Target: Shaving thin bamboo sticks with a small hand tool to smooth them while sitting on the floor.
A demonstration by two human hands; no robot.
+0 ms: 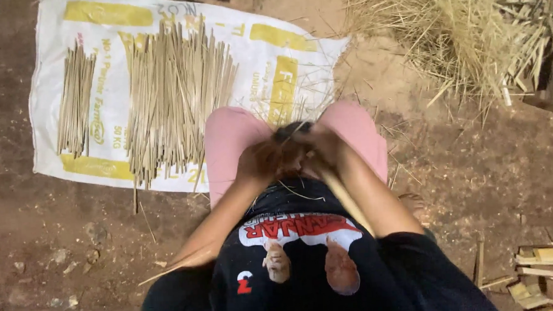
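I sit on the dirt floor with my knees in pink trousers drawn up. Both hands meet between my knees. My left hand is closed around something dark and blurred. My right hand grips a pale bamboo stick that runs back along my right forearm toward my body. What exactly lies between the two hands is too blurred to tell. A thin bamboo sliver lies across my lap on the black shirt.
A white and yellow woven sack is spread on the ground ahead, carrying a large pile of thin bamboo strips and a smaller bundle. A heap of bamboo shavings lies at the upper right. Bamboo offcuts sit at the lower right.
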